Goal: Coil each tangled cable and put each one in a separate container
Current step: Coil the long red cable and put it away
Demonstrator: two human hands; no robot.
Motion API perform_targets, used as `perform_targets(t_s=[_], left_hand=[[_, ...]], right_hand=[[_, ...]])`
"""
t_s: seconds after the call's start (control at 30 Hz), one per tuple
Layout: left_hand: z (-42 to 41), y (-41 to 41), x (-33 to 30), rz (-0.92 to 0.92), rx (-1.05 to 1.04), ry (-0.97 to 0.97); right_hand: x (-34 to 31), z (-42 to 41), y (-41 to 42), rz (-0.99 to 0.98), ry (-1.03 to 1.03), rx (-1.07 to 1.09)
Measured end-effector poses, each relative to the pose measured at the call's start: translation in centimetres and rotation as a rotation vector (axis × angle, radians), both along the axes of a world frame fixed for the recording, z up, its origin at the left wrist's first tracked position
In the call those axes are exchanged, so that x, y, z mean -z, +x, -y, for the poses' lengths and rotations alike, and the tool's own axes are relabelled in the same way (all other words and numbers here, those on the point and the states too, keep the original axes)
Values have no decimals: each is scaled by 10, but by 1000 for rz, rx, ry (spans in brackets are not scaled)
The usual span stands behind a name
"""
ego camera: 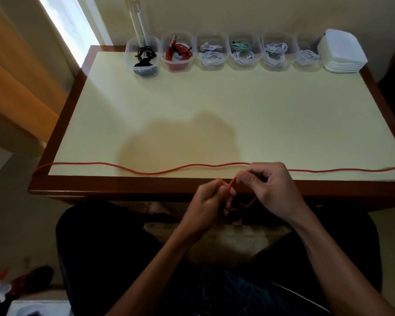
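Observation:
A long red cable [146, 172] lies stretched across the table's near edge, running off both sides. My left hand [209, 202] grips a small loop of it just in front of the table edge. My right hand [269, 183] pinches the cable beside that loop, fingers curled. Along the far edge stands a row of clear containers: one with a black cable [144, 57], one with a red cable [178, 53], and several with white or green cables [212, 53].
A stack of white lids [342, 52] sits at the far right corner. The table [192, 115] has a brown wooden rim. A window and curtain lie to the left. My lap is below the table edge.

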State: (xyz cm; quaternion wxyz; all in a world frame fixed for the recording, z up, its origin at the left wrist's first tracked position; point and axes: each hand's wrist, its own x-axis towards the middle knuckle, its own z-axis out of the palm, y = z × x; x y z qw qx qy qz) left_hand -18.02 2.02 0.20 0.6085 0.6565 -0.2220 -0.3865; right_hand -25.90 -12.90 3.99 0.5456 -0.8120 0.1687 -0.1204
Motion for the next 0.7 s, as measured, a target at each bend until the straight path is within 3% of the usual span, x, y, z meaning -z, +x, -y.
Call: perform_targets(t_s=[0.13, 0.33, 0.47, 0.6, 0.7], left_hand=[[4, -11, -13, -529, 92, -189], [7, -8, -15, -792, 69, -305], [8, -6, -15, -1107, 58, -575], [7, 14, -18, -1310, -267, -735], [3, 44, -22, -1236, -606, -814]], right_hand=[[8, 7, 6, -6, -33, 69], [24, 6, 9, -17, -51, 124], [32, -4, 13, 2, -24, 127], [42, -16, 8, -72, -167, -66], [48, -23, -3, -199, -156, -188]])
